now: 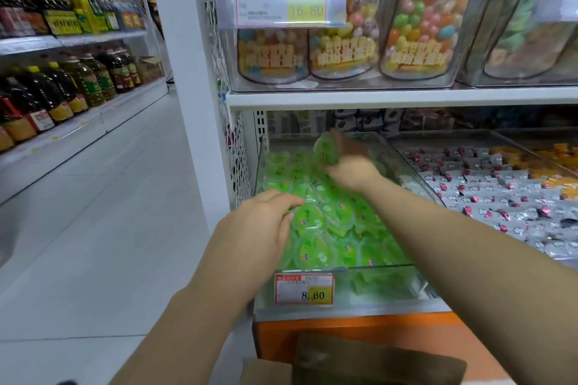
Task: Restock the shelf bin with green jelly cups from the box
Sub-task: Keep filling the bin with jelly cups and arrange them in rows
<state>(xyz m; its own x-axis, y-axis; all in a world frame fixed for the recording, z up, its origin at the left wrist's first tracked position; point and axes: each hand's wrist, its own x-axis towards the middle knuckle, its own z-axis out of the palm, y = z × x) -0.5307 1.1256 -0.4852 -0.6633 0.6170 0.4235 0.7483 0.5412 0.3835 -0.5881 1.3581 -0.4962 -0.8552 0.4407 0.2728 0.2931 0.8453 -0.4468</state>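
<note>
Head view: the right grip [350, 162] curls round a blurred green cup [327, 150] over the back of the bin [416, 180]; its drop spot lies straight below. The left grip [256, 225] touches the cups [331, 247] at the bin's front-left; whether it pinches one, I cannot tell. The box [375, 359] is below the bin, nearer the left grip.

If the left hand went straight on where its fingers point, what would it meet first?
The left hand would meet the green jelly cups piled in the shelf bin; its fingertips look nearly on one, though depth is unclear.
</note>
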